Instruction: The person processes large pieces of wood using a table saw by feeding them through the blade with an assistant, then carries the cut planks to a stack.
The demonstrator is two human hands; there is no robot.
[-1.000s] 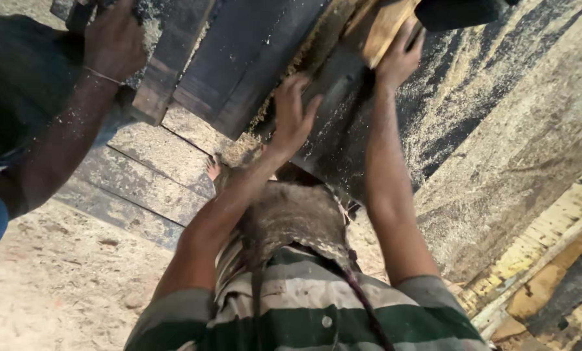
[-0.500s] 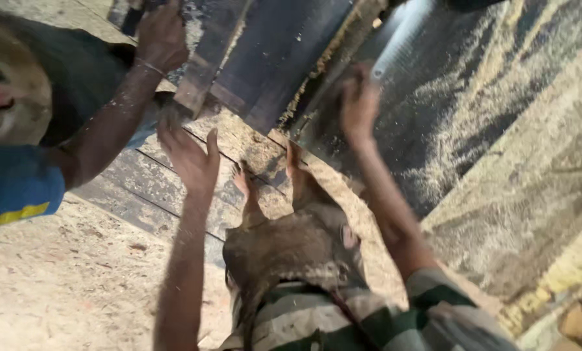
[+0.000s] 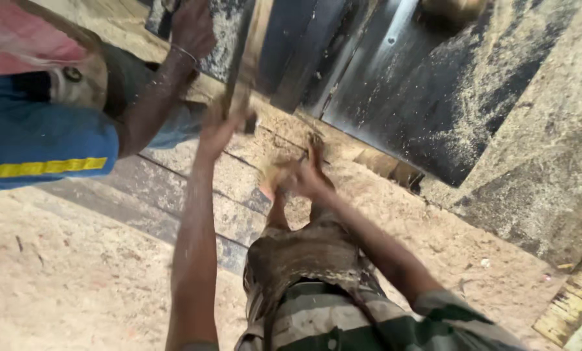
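Note:
My left hand (image 3: 218, 132) reaches forward and closes on the lower end of a thin wooden strip (image 3: 244, 71) that leans against the dark metal machine table (image 3: 395, 91). The hand is blurred. Lower and closer to my body, my right hand (image 3: 299, 174) is also blurred, with its fingers apart and nothing in it, just above the sawdust-covered boards (image 3: 239, 175). A co-worker's hand (image 3: 192, 27) rests on the machine top beside the strip, to the left of my left hand.
The co-worker in a blue shirt with a yellow stripe (image 3: 37, 143) stands close on the left. Sawdust (image 3: 57, 273) covers the floor. Grey planks (image 3: 141, 201) lie in front of me. A concrete slab (image 3: 538, 162) and yellow-edged wood (image 3: 570, 305) are on the right.
My left hand moved up and forward from open in the air onto the wooden strip. My right hand dropped from the machine edge down toward my body. The co-worker leaned further into view.

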